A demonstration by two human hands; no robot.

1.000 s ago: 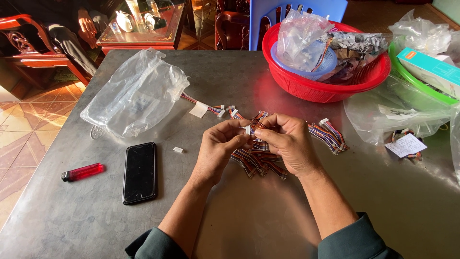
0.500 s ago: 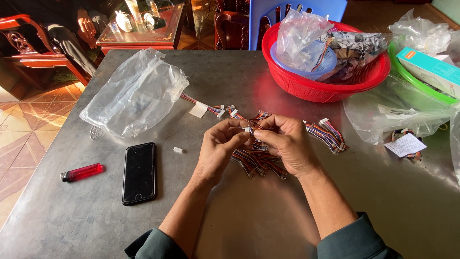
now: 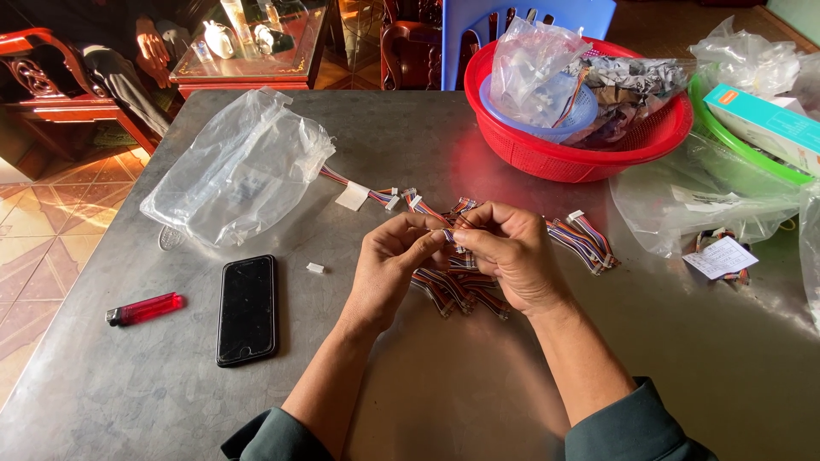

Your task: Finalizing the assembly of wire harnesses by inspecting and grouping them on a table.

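Above a grey metal table point(image 3: 530, 393), both hands pinch one small wire harness point(image 3: 453, 232).
The left hand point(image 3: 395, 263) and right hand point(image 3: 510, 256) close fingertips around it over a loose harness pile point(image 3: 457, 290); its connector is hidden between the fingers.

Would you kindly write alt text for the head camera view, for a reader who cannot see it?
Two bare hands, left hand and right hand, pinch a small multicoloured wire bundle above a pile of similar wire bundles on a grey metal table. A black phone, red lighter, clear plastic bag and red basket lie around.
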